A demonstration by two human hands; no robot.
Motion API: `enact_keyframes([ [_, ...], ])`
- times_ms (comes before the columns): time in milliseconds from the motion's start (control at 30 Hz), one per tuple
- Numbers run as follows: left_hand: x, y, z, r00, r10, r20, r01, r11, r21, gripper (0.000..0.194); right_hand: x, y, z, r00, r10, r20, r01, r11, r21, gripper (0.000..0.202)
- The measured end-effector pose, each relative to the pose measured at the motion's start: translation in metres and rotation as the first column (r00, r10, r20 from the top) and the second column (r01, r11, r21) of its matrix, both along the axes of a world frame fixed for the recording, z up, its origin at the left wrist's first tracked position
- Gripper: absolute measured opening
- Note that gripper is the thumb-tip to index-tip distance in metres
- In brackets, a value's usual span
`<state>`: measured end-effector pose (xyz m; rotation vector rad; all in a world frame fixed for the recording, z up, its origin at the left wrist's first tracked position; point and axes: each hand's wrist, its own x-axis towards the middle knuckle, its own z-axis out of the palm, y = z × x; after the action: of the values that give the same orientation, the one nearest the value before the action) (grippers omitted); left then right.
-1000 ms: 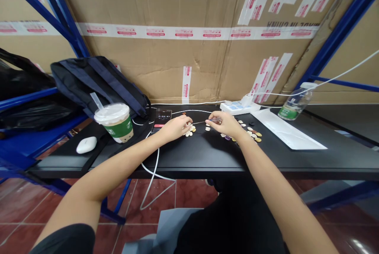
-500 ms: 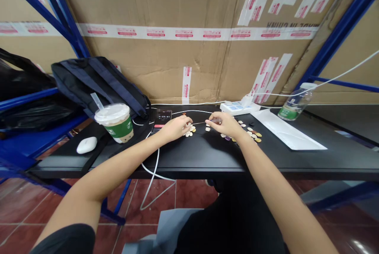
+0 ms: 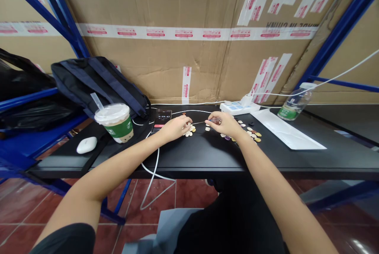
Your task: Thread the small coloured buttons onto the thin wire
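Observation:
My right hand (image 3: 222, 123) is closed in a pinch around a thin screwdriver-like tool (image 3: 198, 123), whose slim shaft points left toward my other hand. The fingers of my left hand (image 3: 177, 126) are pinched together at the shaft's far end; whatever they hold is too small to make out. Just below the left fingertips lies a small cluster of off-white and yellowish button-like pieces (image 3: 188, 133). Two pale pieces (image 3: 207, 129) rest between the hands. Partly hidden behind my right hand and wrist, more loose pieces (image 3: 254, 132) in white, yellow, brown and purple are scattered.
A phone (image 3: 164, 116) showing a timer lies beyond my left hand. Further left stand a lidded drink cup (image 3: 118, 127), a white case (image 3: 87, 145) and a backpack (image 3: 100, 84). On the right are a power strip (image 3: 237, 108), a white sheet (image 3: 288, 129) and a bottle (image 3: 296, 102).
Both hands stay almost in place. The tool's handle looks slightly turned in my right fingers, and the phone timer has advanced by a second.

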<state>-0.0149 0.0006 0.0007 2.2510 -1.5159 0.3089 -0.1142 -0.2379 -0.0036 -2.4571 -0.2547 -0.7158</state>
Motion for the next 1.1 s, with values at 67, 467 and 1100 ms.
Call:
enact_keyframes([
  [67,0.0000,-0.0001,-0.0002,1.000,-0.001,0.001,0.001,1.000,-0.001,0.016,0.0000,-0.0001,-0.0001,1.000,0.007,0.004,-0.007,1.000,0.002,0.030],
  [467,0.0001,-0.0001,-0.0002,1.000,-0.001,0.012,0.001,1.000,0.001,0.017,0.0005,-0.0006,-0.0006,1.000,0.004,-0.024,-0.004,1.000,0.002,0.034],
  [1100,0.0000,-0.0004,-0.0004,1.000,0.001,0.005,-0.001,1.000,0.002,0.016,0.0039,-0.0034,-0.0031,1.000,0.002,-0.006,-0.002,1.000,0.018,0.030],
])
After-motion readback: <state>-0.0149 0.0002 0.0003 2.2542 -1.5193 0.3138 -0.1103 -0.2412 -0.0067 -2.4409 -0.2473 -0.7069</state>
